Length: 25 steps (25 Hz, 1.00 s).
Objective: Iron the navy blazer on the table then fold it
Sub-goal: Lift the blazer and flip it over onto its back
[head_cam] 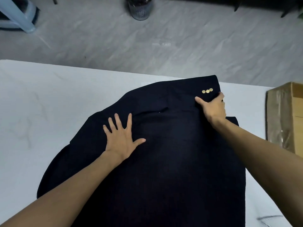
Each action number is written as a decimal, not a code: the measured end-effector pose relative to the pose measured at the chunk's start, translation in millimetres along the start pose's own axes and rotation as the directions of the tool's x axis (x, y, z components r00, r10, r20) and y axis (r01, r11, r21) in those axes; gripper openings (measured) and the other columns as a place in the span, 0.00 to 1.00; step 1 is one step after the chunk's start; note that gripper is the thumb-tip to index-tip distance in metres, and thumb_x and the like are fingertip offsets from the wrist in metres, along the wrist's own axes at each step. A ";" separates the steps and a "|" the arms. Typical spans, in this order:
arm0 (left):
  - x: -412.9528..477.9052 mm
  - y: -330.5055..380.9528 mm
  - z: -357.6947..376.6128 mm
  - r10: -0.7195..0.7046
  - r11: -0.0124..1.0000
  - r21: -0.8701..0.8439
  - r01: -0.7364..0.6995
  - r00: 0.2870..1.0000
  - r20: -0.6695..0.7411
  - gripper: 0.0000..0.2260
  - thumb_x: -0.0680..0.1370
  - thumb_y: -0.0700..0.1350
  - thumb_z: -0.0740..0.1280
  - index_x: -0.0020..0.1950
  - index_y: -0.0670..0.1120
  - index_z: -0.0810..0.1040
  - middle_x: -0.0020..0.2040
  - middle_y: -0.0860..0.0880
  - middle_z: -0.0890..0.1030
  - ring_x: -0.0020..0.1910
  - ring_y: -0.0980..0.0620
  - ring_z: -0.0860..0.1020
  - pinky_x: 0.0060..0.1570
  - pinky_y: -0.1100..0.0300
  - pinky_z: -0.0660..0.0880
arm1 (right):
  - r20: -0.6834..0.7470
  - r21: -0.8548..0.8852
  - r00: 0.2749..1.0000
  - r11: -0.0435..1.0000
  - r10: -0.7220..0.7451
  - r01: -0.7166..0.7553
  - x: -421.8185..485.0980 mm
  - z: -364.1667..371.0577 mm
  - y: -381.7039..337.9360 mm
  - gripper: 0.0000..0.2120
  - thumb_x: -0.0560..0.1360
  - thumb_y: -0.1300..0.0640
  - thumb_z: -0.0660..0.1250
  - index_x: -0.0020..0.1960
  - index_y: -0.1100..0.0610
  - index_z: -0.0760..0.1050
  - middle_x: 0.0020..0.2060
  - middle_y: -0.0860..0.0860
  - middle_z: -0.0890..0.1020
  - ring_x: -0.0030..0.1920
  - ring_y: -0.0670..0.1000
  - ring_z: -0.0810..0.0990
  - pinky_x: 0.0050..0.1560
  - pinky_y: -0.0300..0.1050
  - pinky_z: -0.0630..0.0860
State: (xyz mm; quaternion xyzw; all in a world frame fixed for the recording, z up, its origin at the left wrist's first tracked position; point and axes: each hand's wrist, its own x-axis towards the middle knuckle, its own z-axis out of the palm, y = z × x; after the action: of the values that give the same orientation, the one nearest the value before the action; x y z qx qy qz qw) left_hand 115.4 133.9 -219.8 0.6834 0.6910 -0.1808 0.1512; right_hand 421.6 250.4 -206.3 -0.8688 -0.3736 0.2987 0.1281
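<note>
The navy blazer (pixel 164 153) lies spread over the white table (pixel 41 104), reaching from the near edge toward the far right. A sleeve end with three gold buttons (pixel 207 91) is folded across its far part. My left hand (pixel 120 136) presses flat on the blazer's left middle, fingers spread and straight. My right hand (pixel 213 107) grips the sleeve end just below the buttons, thumb on top and fingers curled round the cloth's edge. No iron is in view.
A cardboard box (pixel 285 118) stands at the table's right edge. Beyond the table lies grey floor, with a mesh bin (pixel 139 9) at the top middle and a pale blue stool leg (pixel 18 15) at the top left.
</note>
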 end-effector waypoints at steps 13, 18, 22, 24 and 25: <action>48.6 82.3 -52.5 0.448 0.891 0.176 -0.418 0.874 -0.191 0.22 0.82 0.57 0.60 0.69 0.43 0.70 0.62 0.47 0.76 0.59 0.47 0.73 0.58 0.55 0.71 | 0.422 -0.436 0.800 0.678 -0.428 0.592 17.4 -66.9 84.4 0.09 0.75 0.57 0.66 0.54 0.56 0.79 0.59 0.52 0.77 0.58 0.56 0.74 0.63 0.48 0.68; 73.0 65.3 -72.0 0.312 0.777 -0.600 -0.190 0.944 0.105 0.17 0.82 0.53 0.62 0.38 0.45 0.71 0.37 0.50 0.76 0.39 0.52 0.74 0.45 0.54 0.69 | 0.253 0.042 0.927 0.960 -0.278 0.277 7.5 -97.8 74.7 0.14 0.70 0.53 0.64 0.30 0.56 0.65 0.27 0.49 0.71 0.30 0.52 0.68 0.34 0.47 0.63; 89.8 71.5 -83.7 0.264 0.867 -0.467 -0.176 0.956 0.129 0.17 0.81 0.57 0.62 0.46 0.44 0.76 0.43 0.50 0.79 0.43 0.49 0.77 0.47 0.53 0.70 | 0.072 -0.418 0.916 0.821 -0.396 0.388 29.2 -95.0 72.2 0.09 0.73 0.48 0.66 0.47 0.53 0.78 0.44 0.53 0.82 0.47 0.56 0.77 0.52 0.49 0.69; 85.5 81.7 -74.9 0.255 0.962 -0.109 -0.252 0.967 0.013 0.18 0.82 0.57 0.61 0.62 0.44 0.73 0.58 0.44 0.78 0.57 0.42 0.75 0.57 0.49 0.70 | 0.116 -0.576 0.884 0.694 -0.454 0.432 33.5 -80.8 84.8 0.20 0.76 0.45 0.65 0.64 0.54 0.74 0.61 0.58 0.75 0.62 0.58 0.72 0.68 0.53 0.60; 79.8 85.4 -67.2 0.302 0.952 -0.024 -0.304 0.950 -0.079 0.22 0.82 0.57 0.61 0.68 0.43 0.70 0.64 0.41 0.74 0.62 0.40 0.73 0.62 0.47 0.68 | 0.123 -0.564 0.861 0.680 -0.493 0.469 27.0 -76.0 91.8 0.24 0.76 0.44 0.65 0.68 0.54 0.70 0.66 0.58 0.71 0.66 0.59 0.68 0.71 0.54 0.56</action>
State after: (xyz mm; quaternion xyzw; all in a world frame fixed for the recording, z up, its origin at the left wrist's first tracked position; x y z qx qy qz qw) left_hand 201.7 235.6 -200.1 0.7847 0.5862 -0.1175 0.1637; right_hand 535.6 206.9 -198.8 -0.7424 -0.6581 0.1105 -0.0594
